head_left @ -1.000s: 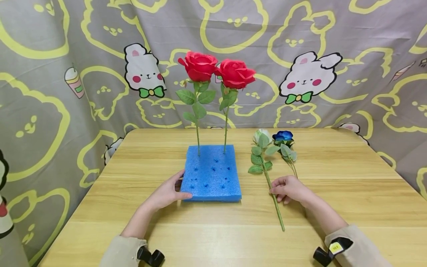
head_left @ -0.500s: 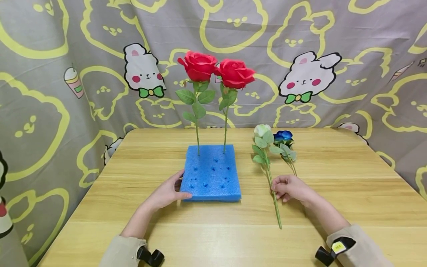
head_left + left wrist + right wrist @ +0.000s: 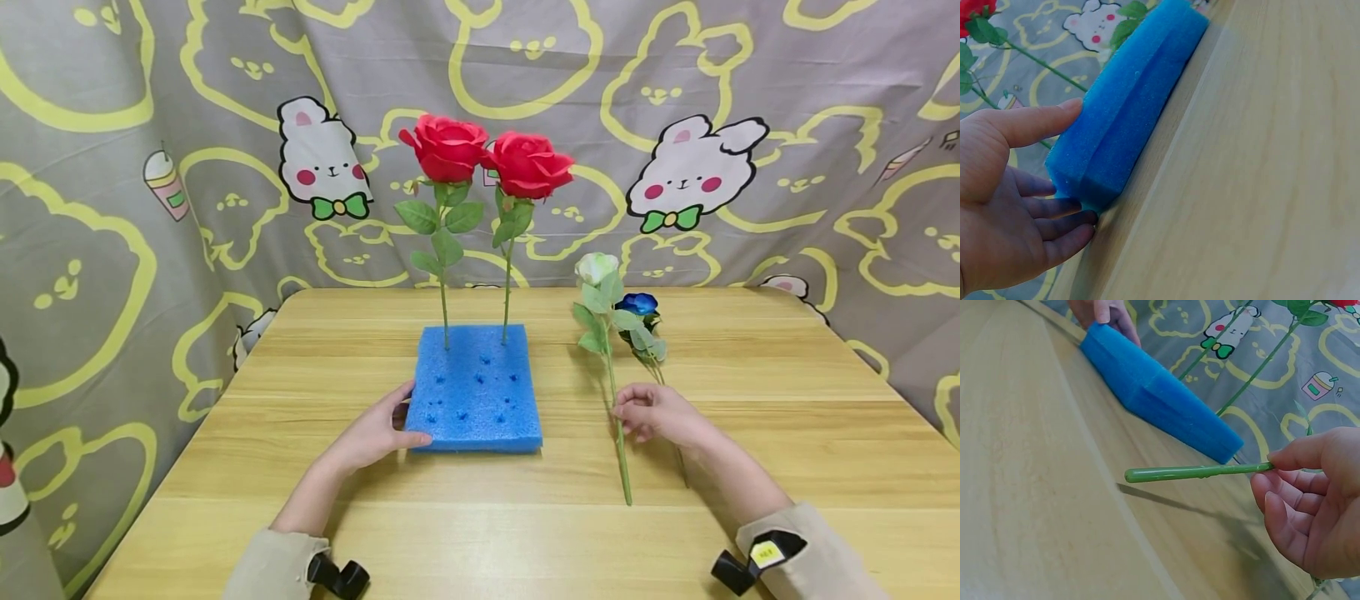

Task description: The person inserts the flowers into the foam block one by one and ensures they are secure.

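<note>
My left hand (image 3: 372, 431) grips the near left corner of a blue foam block (image 3: 476, 400) lying flat; in the left wrist view the thumb of this hand (image 3: 1013, 187) presses the top edge and the fingers touch the side. Two red roses (image 3: 447, 150) (image 3: 531, 165) stand upright in the far part of the block, which has several small holes. Right of the block, my right hand (image 3: 663, 415) pinches the stem of a white rose (image 3: 597, 267), bloom raised and tilted away. The right wrist view shows its green stem end (image 3: 1172, 474) jutting past the fingertips.
A blue rose (image 3: 637, 304) lies on the wooden table (image 3: 480, 533) beside the white one, its stem partly hidden by my right hand. Behind the table hangs a grey curtain (image 3: 540, 75) with yellow outlines and white rabbits.
The white rose's bloom has risen off the table and moved slightly right, and its stem stands steeper. My right hand has shifted slightly right and away from me. My left hand and the block stay still.
</note>
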